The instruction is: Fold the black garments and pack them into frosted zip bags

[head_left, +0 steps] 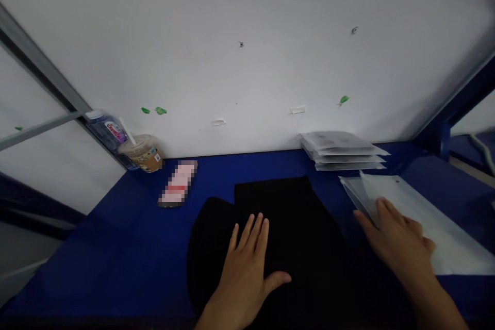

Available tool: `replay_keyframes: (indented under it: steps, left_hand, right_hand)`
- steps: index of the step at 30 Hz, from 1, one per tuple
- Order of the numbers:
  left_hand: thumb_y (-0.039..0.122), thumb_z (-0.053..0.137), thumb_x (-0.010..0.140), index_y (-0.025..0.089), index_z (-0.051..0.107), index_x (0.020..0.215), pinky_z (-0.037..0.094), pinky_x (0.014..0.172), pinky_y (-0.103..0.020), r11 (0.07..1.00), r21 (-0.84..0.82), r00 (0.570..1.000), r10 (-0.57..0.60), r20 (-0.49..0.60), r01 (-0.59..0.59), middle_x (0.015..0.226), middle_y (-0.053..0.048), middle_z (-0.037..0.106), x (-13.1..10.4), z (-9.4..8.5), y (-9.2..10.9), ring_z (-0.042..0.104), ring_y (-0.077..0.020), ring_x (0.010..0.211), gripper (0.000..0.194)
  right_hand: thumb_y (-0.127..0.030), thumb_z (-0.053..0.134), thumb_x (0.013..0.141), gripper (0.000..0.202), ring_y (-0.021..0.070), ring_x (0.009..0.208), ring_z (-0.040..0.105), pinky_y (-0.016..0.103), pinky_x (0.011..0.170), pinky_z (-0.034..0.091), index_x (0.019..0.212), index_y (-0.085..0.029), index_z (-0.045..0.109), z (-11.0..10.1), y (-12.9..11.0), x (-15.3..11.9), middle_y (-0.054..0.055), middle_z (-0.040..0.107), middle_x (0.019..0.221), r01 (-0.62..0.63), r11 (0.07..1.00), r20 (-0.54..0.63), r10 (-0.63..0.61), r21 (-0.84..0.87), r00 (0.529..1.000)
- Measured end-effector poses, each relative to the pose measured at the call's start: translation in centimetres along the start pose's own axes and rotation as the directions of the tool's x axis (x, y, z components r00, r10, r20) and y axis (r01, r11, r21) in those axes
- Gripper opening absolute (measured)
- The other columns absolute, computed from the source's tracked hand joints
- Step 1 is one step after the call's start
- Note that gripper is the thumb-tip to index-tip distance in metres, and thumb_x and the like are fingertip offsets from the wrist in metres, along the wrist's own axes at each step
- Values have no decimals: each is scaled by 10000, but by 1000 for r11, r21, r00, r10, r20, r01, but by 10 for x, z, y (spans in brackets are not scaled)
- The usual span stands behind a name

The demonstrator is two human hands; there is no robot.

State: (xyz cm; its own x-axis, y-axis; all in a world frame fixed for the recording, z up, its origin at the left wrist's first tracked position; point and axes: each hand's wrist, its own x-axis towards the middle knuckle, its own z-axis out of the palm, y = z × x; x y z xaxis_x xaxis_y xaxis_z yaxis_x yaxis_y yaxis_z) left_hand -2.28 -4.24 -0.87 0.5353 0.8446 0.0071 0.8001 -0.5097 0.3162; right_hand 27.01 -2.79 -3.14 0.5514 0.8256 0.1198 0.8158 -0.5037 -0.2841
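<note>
A black folded garment (294, 216) lies on the blue table (116, 247) in front of me. My left hand (247, 263) rests flat on it, fingers spread and holding nothing. My right hand (398, 242) reaches to the right, its fingers on the edge of a stack of clear plastic bags (425, 216) lying flat beside the garment. Whether it grips a bag I cannot tell; the fingers look extended.
A second pile of packed clear bags (344, 150) sits against the white wall. At the back left stand a water bottle (108, 131) and a lidded drink cup with a straw (141, 152). A blurred pink phone-like item (178, 183) lies nearby.
</note>
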Motion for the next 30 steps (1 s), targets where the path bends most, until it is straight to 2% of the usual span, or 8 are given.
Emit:
replay_keyframes:
  steps: [3,5,10,14,17,22,26,30]
  left_hand:
    - [586,496,830,197,71,1464,250,1068,-585,999,30,998,31,-59,-29,1517,-128,150,-1,-5,2,127,-308,1386,856]
    - [548,484,859,229,115,1459,230,1068,-591,994,83,977,84,-196,-69,1527,-115,125,-3,-11,5,106,-314,1391,773]
    - [404,502,895,312,362,1372,82,1069,-637,956,287,861,197,-468,-62,1505,-44,247,-10,-21,8,122,-330,1390,505]
    - [385,467,914,277,523,1248,83,1060,-663,953,301,900,90,-426,47,1426,-21,411,-9,-18,0,262,-333,1349,356]
    - [312,436,931,242,526,1243,216,1051,-636,968,234,909,19,-417,87,1367,-16,489,-6,-13,-5,345,-313,1311,332]
    - [131,427,909,188,540,1214,421,973,-483,995,40,745,-41,-666,90,1261,-52,590,0,-11,-6,402,-257,1285,330]
    - [60,469,867,184,565,1182,431,968,-466,998,-28,577,-53,-815,53,1204,-59,626,1,-17,-7,425,-250,1269,352]
    - [90,478,860,175,627,1095,470,926,-463,993,-19,622,-90,-778,120,1130,-57,668,2,-18,-10,504,-259,1186,291]
  right_hand:
    - [-534,258,883,690,402,1262,325,591,974,310,1428,-113,279,-18,-21,-26,105,287,1484,88,995,-280,-71,49,957]
    - [-438,330,898,606,338,1273,350,526,1012,302,1437,-170,264,-27,-40,-46,69,299,1482,332,941,-373,-286,65,883]
    - [-173,449,859,533,256,1308,343,494,1056,239,1371,-302,383,-21,-79,-72,-18,434,1404,892,450,-220,-866,51,449]
    - [-87,441,842,533,241,1362,236,491,1086,219,1350,-247,419,-8,-88,-67,-24,420,1416,942,330,-133,-933,64,336]
    - [-87,426,847,504,261,1366,224,557,1091,173,1322,-254,445,-6,-89,-68,-15,442,1402,924,374,-181,-906,81,382]
    - [-179,452,857,339,289,1208,451,512,976,381,1180,-259,523,-15,-87,-77,100,502,1270,680,656,-512,-481,328,712]
    - [-409,409,891,364,281,1008,565,436,826,489,1146,-191,549,-10,-92,-72,127,586,1096,478,810,-174,-445,340,879]
    - [-597,348,858,564,333,942,575,466,734,495,1029,-136,625,-1,-101,-64,159,605,992,449,876,99,-470,175,877]
